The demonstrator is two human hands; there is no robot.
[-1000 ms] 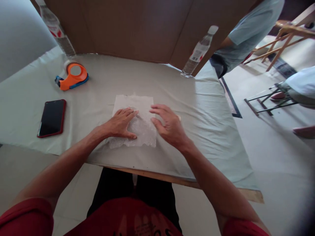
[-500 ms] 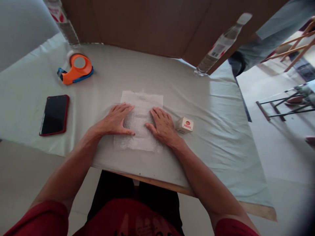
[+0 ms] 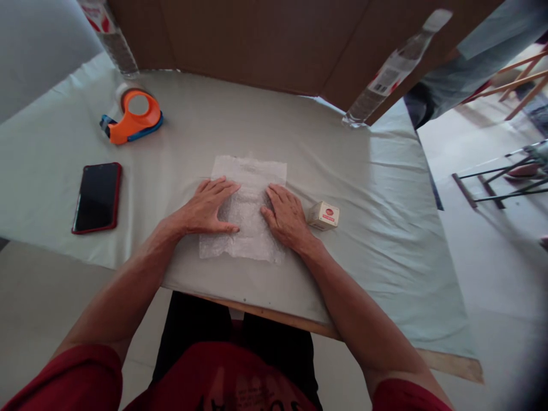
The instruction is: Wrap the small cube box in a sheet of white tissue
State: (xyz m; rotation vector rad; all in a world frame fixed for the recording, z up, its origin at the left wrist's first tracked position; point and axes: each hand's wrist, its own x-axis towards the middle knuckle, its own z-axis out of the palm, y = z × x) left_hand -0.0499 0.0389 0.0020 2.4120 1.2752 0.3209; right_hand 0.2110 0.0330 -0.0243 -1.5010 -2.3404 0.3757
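A sheet of clear bubble wrap (image 3: 250,222) lies flat on the cloth-covered table in front of me. My left hand (image 3: 209,208) rests on its left side, fingers stretched out and thumb spread toward the middle. On the opposite side my right hand (image 3: 286,217) lies on the sheet, its fingers extended and the thumb apart. Just to the right of that hand sits a small cream-coloured box (image 3: 324,216) with a red mark on it; a narrow gap seems to separate them.
To the left lie a phone (image 3: 97,197) in a red case and an orange tape dispenser (image 3: 135,117). A brown cardboard panel (image 3: 248,45) stands at the back, with a bottle (image 3: 115,45) at its left and another bottle (image 3: 391,74) at its right. A person's leg (image 3: 454,85) shows beyond.
The view has shifted slightly. Both hands stay spread on the bubble wrap, with almost no movement over it.
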